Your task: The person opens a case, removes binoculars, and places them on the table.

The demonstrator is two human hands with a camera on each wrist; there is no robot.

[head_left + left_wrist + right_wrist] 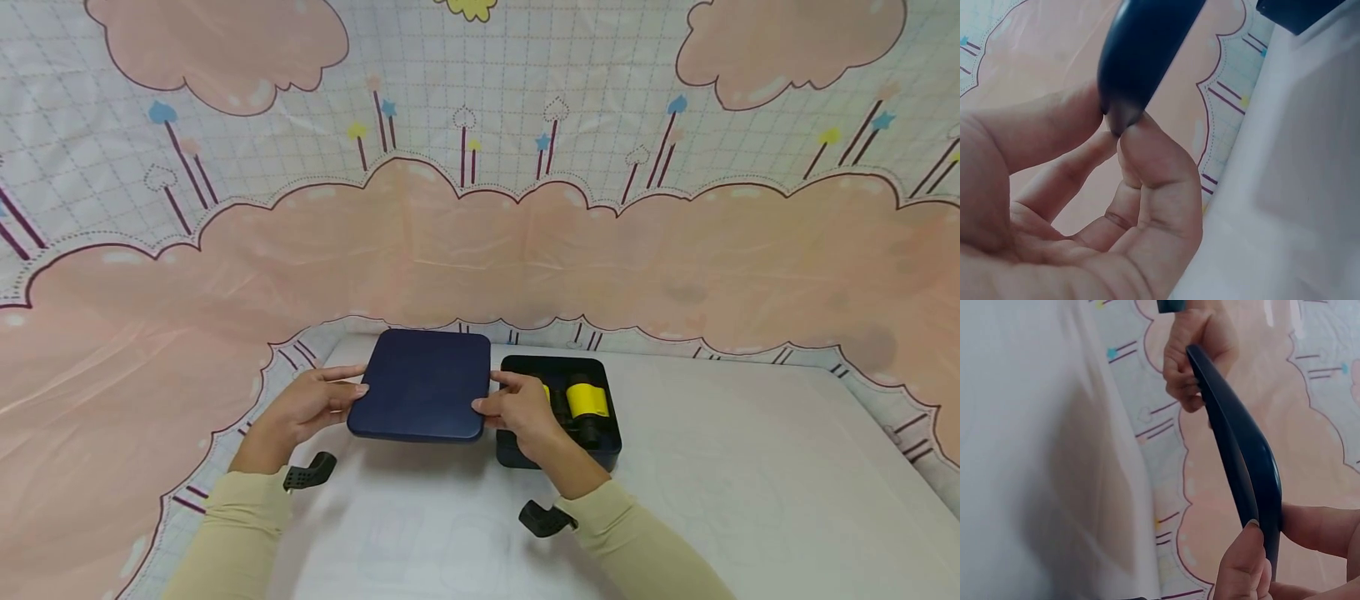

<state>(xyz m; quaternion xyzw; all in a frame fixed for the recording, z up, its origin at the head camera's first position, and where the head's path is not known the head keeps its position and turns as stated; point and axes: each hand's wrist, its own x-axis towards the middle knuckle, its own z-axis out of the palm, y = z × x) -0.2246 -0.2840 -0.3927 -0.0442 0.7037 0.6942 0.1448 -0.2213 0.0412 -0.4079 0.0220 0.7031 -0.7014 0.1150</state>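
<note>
- Closest to my head camera are the two pale sleeves, left sleeve (236, 525) and right sleeve (648, 542), reaching in from the bottom edge; a black device (311, 472) sits at the left wrist and another black device (546, 519) at the right.
- Ahead of them I have the dark blue lid (423, 386), a rounded square, spanning the gap between the hands, its broad outer face toward my head camera.
- The left hand (303, 404) pinches the lid's left edge; on my left wrist feed the lid's rim is caught between thumb and finger, the rest of it rising away from the fingertips.
- The right hand (528, 417) pinches the opposite edge, its thumb on the outer face near the border. On my right wrist feed I see the lid edge-on, running from these fingers up to the left hand at its far end.
- The lid is clear of the white table (750, 500); a soft shadow lies below it.
- Just right of the lid, partly hidden from me by the right hand, stands an open dark box (612, 433) on the table.
- Inside the box I make out a yellow-and-black object (587, 402), and a sliver of yellow beside the right hand's fingers.
- Behind everything hangs a cloth (750, 267) printed with peach clouds.
</note>
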